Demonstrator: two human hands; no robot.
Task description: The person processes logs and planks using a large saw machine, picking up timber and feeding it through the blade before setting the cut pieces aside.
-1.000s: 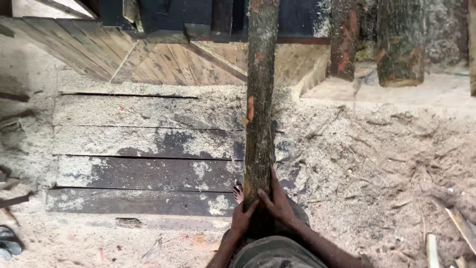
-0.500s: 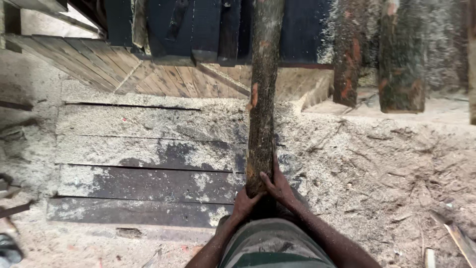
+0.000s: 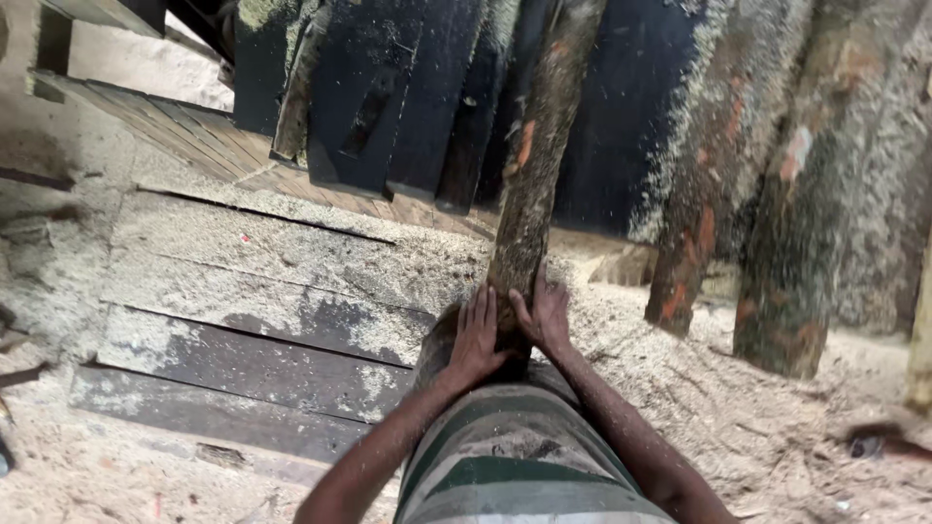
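Bark-covered log (image 3: 532,194) gripped at its near end by both hands, sawdust everywhere.

Left hand (image 3: 474,340) and right hand (image 3: 544,315) both wrap the log's lower end, fingers spread flat on the bark, palms pressing from either side. Log runs away from the person, its far end up against the dark machine frame (image 3: 427,97). Judging by that, it is lined up and close to the frame but not yet fully in; the near end remains in hand. Grey planks (image 3: 252,291) lie to the left, dusted with sawdust. More logs (image 3: 777,213) lean on the right. Hidden: the log's butt end sits behind the hands and striped shirt (image 3: 515,456). Log top is cut off by the frame edge. Blurred object at lower right is unreadable.
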